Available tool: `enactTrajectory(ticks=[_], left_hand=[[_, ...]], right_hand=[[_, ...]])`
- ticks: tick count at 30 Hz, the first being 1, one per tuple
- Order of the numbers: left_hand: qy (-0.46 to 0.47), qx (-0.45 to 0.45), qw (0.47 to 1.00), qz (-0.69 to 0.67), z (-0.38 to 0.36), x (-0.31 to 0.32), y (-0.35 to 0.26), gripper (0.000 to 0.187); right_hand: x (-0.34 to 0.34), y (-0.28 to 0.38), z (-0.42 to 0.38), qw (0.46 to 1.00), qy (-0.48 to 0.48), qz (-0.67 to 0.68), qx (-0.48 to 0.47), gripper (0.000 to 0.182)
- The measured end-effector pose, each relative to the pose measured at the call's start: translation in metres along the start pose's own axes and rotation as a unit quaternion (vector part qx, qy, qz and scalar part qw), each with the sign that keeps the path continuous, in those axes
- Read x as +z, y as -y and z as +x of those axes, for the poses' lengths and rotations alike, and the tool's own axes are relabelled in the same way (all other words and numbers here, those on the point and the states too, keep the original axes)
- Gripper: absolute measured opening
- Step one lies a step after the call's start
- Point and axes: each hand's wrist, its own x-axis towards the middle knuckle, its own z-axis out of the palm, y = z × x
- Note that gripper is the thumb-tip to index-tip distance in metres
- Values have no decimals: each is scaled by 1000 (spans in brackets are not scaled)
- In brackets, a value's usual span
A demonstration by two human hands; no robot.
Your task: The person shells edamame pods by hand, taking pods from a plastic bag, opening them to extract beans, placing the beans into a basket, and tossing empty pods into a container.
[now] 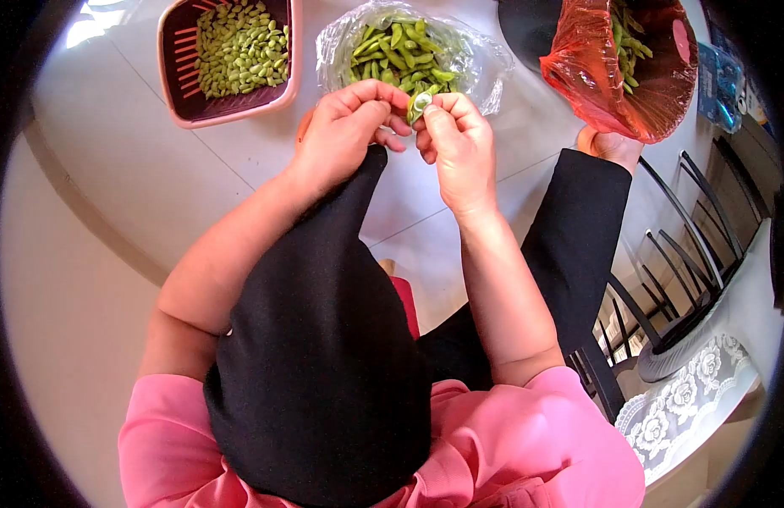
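In the head view my left hand (345, 123) and my right hand (458, 140) meet in front of my knee, fingers closed. Between their fingertips is a green bean pod (420, 105), split open, its pale inside showing. The right thumb presses on it, while the left fingers hold its other end. Just beyond the hands, whole green bean pods (396, 51) lie in a clear plastic bag (485, 61). To the left, a pink basket (231, 117) with a dark slotted inside holds many shelled green beans (244, 51).
At the upper right a red plastic bag (578, 89) stands open with green pods inside, beside my foot (620, 148). Dark chair legs (696, 229) and a lace-edged cloth (684, 398) are on the right. Underneath is a pale tiled floor (189, 195).
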Motion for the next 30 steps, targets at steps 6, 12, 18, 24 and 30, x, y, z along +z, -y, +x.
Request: enactTrajectory(ticks=[6, 12, 18, 24, 30], left_hand=[[9, 34, 999, 37, 3, -2, 12, 24], [78, 21, 995, 65, 0, -6, 3, 24], [-66, 166, 982, 59, -3, -34, -11, 17], [-295, 354, 755, 466, 3, -88, -28, 19], [-239, 405, 754, 459, 4, -67, -24, 20]], right_hand=[[4, 9, -4, 998, -10, -40, -38, 8], [-21, 41, -20, 933, -141, -167, -287, 8], [-85, 151, -28, 773, -367, -227, -465, 17], [-76, 83, 5, 827, -304, -272, -387, 17], [-39, -14, 53, 866, -145, -462, -125, 23]])
